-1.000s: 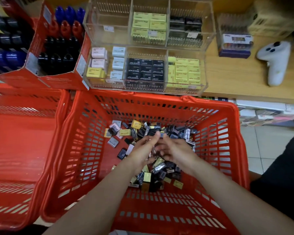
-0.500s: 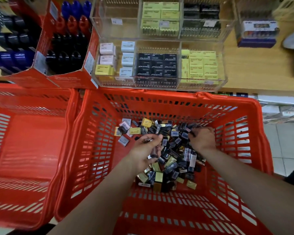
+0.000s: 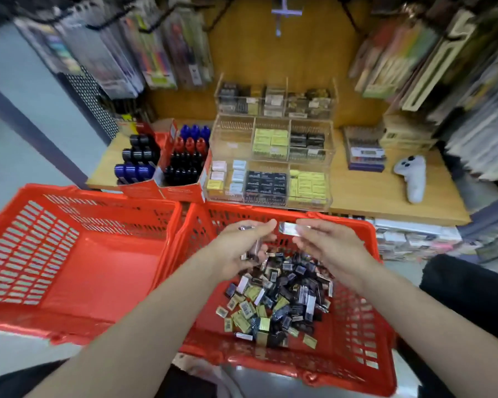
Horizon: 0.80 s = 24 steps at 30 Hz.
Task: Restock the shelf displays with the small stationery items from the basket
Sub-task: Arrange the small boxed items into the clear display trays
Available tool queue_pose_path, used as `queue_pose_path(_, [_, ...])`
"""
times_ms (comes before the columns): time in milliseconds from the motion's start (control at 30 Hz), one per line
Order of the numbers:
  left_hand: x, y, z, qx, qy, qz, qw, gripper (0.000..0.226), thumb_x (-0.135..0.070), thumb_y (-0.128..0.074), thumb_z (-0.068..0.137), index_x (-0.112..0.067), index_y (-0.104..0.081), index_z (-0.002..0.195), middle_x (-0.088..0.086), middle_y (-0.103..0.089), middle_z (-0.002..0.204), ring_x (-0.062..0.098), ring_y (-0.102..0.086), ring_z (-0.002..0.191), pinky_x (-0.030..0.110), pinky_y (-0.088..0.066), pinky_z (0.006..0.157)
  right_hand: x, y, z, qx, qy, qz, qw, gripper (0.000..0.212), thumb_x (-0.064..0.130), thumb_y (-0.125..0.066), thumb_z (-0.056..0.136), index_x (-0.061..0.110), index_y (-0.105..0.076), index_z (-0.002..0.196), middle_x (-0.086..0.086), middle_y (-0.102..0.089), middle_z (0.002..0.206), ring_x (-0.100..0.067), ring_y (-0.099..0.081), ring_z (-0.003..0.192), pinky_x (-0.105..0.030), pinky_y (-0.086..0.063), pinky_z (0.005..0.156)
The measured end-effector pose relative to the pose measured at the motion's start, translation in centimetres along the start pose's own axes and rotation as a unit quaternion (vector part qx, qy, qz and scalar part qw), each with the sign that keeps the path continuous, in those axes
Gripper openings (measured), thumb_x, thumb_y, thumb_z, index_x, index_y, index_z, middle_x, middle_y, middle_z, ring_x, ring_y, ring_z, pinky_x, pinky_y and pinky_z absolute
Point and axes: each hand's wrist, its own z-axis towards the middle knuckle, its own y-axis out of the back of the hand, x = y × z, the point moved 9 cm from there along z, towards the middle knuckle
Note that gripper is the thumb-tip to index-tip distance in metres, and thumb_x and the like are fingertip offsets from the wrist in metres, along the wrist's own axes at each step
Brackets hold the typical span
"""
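Both hands are raised above the basket [image 3: 371, 326]: left hand [image 3: 239, 251] grips packets [image 3: 253, 251], right hand [image 3: 328, 245] pinches one packet [image 3: 289, 227]. Next, likely the far organizer [image 3: 270, 179].

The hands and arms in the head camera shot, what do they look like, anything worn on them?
Both forearms are bare up to the frame's lower edge, with no sleeve showing on them. No watch, bracelet, ring or glove is visible on the left hand or the right hand. Nails look short, though motion blur hides finer detail. Dark fabric, probably the person's clothing, shows at the right edge and lower left corner.
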Motion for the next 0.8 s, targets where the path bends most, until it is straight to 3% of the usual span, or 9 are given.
queue_pose_path(100, [-4.7,-0.8,-4.3,0.012,-0.03,-0.01,0.999,0.052,-0.041,-0.083,0.071,-0.012,-0.068,0.11,0.003,-0.077,0.092,0.009,-0.054,0.052,0.022,-0.047,0.05,6.2,-2.1,-3.2,0.07,0.007,0.012,0.997,0.023,0.018,-0.073,0.08,0.007,-0.073,0.1,-0.008,-0.076,0.096,-0.018,-0.074,0.089,-0.02,-0.057,0.073])
queue_pose_path(233, [-8.4,-2.3,-7.8,0.032,-0.076,-0.018,0.996,0.051,-0.038,-0.084,0.067,-0.011,-0.069,0.107,0.005,-0.076,0.093,0.009,-0.053,0.054,0.019,-0.045,0.048,13.5,-2.6,-6.4,0.054,0.15,-0.177,0.971,0.004,0.026,-0.077,0.078,0.024,-0.078,0.082,0.007,-0.076,0.089,-0.008,-0.073,0.08,-0.012,-0.053,0.066])
queue_pose_path(300, [-9.1,-3.5,-8.3,0.057,-0.094,-0.052,0.993,0.047,-0.032,-0.085,0.068,-0.009,-0.072,0.107,0.007,-0.075,0.093,0.01,-0.052,0.054,0.018,-0.043,0.044,15.5,-2.7,-7.3,0.046,0.222,-0.248,0.942,0.009,0.023,-0.078,0.081,0.03,-0.076,0.086,0.014,-0.075,0.09,-0.01,-0.073,0.08,-0.018,-0.056,0.069])
queue_pose_path(400, [-10.0,-4.6,-7.8,0.062,-0.109,-0.073,0.989,0.047,-0.026,-0.087,0.068,-0.007,-0.072,0.109,0.006,-0.07,0.088,0.013,-0.053,0.055,0.02,-0.042,0.042,16.3,-3.0,-7.3,0.063,0.254,-0.214,0.941,0.025,0.016,-0.08,0.076,0.024,-0.069,0.096,0.005,-0.074,0.1,-0.019,-0.073,0.084,-0.03,-0.06,0.075])
queue_pose_path(533, [-11.4,-5.0,-7.5,0.066,-0.142,-0.064,0.986,0.029,-0.019,-0.085,0.072,-0.009,-0.073,0.096,0.004,-0.064,0.074,0.013,-0.053,0.055,0.019,-0.041,0.042,17.3,-3.3,-6.9,0.055,0.288,-0.201,0.935,0.038,0.01,-0.083,0.07,0.019,-0.064,0.102,0.0,-0.072,0.099,-0.01,-0.072,0.082,-0.017,-0.054,0.072])
queue_pose_path(667, [-12.6,-4.6,-7.5,0.052,-0.188,-0.027,0.98,0.032,-0.024,-0.087,0.066,-0.008,-0.077,0.092,0.003,-0.065,0.072,0.012,-0.055,0.058,0.02,-0.043,0.045,17.4,-2.9,-6.5,0.04,0.267,-0.163,0.949,0.036,0.011,-0.084,0.071,0.02,-0.067,0.102,0.006,-0.073,0.095,-0.011,-0.072,0.084,-0.017,-0.055,0.072])
queue_pose_path(800, [-13.5,-4.3,-7.2,0.022,-0.214,-0.011,0.977,0.006,-0.021,-0.084,0.075,-0.019,-0.078,0.074,0.001,-0.064,0.067,0.011,-0.055,0.056,0.021,-0.045,0.047,17.9,-2.8,-6.1,0.032,0.258,-0.198,0.945,0.029,0.018,-0.083,0.073,0.026,-0.071,0.098,0.005,-0.076,0.09,-0.01,-0.073,0.084,-0.024,-0.059,0.074])
